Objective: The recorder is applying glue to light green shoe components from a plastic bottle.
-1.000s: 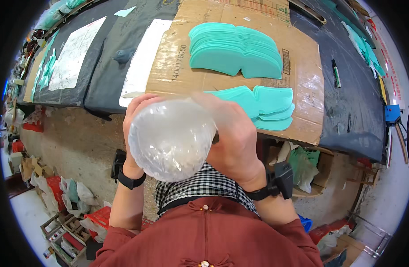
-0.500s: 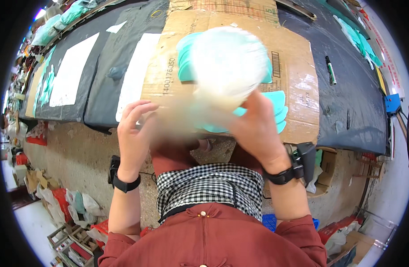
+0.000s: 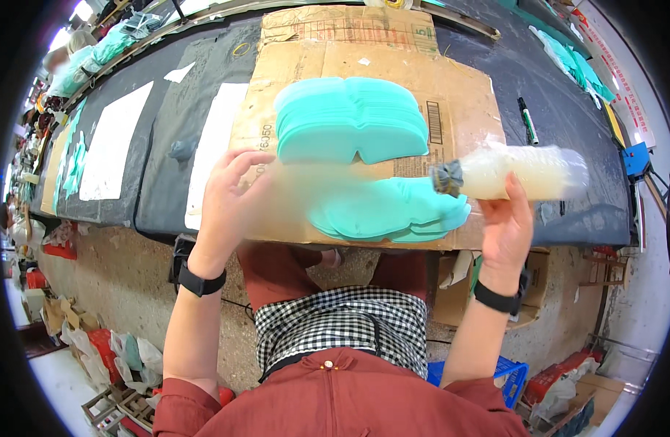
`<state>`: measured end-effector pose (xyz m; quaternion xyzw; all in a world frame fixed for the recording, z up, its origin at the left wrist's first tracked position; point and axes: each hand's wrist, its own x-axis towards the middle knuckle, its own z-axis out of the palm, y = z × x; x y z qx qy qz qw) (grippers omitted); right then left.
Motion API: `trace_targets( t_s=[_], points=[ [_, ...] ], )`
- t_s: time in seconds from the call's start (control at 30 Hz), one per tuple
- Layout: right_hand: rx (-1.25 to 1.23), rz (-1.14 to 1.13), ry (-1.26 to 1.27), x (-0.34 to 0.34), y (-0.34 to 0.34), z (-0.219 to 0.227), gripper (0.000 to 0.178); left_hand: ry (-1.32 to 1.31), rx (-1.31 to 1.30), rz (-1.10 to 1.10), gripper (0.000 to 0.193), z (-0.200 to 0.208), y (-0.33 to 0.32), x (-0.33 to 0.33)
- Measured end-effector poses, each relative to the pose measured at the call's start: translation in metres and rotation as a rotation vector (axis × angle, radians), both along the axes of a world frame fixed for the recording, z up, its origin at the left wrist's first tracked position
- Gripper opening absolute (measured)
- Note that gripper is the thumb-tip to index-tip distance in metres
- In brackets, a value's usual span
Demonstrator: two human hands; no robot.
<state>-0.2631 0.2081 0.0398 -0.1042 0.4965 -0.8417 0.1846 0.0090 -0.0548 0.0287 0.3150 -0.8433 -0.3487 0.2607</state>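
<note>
In my right hand (image 3: 506, 226) is a clear plastic bottle (image 3: 528, 172) of pale, cloudy liquid. It lies nearly level above the cardboard's right side, its neck, wrapped in grey cloth (image 3: 447, 178), pointing left. My left hand (image 3: 229, 193) hovers by the cardboard's left edge, fingers half bent and apart from the thumb; I see nothing held, though a blurred patch hides the thumb's end. Between the hands, a fanned stack of mint-green, mask-shaped sheets (image 3: 349, 120) lies on the cardboard (image 3: 466, 87). Nearer me sits a second, looser pile of mint-green sheets (image 3: 393, 211).
The cardboard rests on a dark covered table (image 3: 167, 124). White sheets (image 3: 118, 146) lie to the left, and a marker pen (image 3: 528, 120) to the right. A blue crate (image 3: 506, 375) and a cardboard box (image 3: 455, 298) stand on the floor at my right.
My right hand has carried the bottle from above the far stack to the right and tipped it from upright-looking to sideways. Both green piles are now uncovered. The left hand has barely moved.
</note>
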Motion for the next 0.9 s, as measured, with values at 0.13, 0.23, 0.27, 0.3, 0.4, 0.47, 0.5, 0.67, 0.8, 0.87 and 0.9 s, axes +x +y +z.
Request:
trace_targets(
  t_s=[0.13,0.23,0.27,0.3,0.4,0.47,0.5,0.67,0.8,0.87,0.9],
  points=[
    [0.527,-0.241,0.580,-0.014,0.023,0.013,0.036,0.020,-0.088,-0.059,0.027,-0.006,-0.006,-0.028],
    [0.624,-0.210,0.658,0.019,0.003,-0.002,0.039,-0.026,-0.098,-0.007,0.045,-0.021,-0.007,-0.044],
    [0.654,-0.126,0.843,0.024,-0.006,-0.004,0.043,-0.019,-0.083,0.017,0.051,-0.029,-0.006,-0.048],
    [0.688,-0.049,0.737,0.037,-0.018,-0.013,0.043,-0.037,-0.100,0.041,0.053,-0.027,-0.004,-0.054],
    [0.620,0.336,0.593,0.082,-0.058,-0.003,0.043,-0.078,-0.253,0.096,0.066,-0.036,-0.005,-0.052],
    [0.617,0.313,0.740,0.111,-0.070,0.001,0.049,-0.023,-0.267,0.044,0.067,-0.048,-0.013,-0.056],
    [0.539,0.336,0.784,0.119,-0.065,0.006,0.050,-0.015,-0.261,0.009,0.067,-0.049,-0.016,-0.054],
    [0.523,0.338,0.882,0.085,-0.024,0.001,0.055,-0.053,-0.156,0.043,0.064,-0.031,-0.013,-0.059],
    [0.554,0.180,0.676,0.023,0.012,0.007,0.044,-0.054,-0.225,0.067,0.055,-0.030,-0.013,-0.053],
    [0.503,0.118,0.570,0.010,0.012,0.012,0.041,-0.050,-0.213,0.088,0.052,-0.025,-0.012,-0.051],
    [0.625,0.054,0.622,0.009,0.010,0.013,0.044,-0.046,-0.197,0.103,0.049,-0.023,-0.010,-0.050]
  ],
)
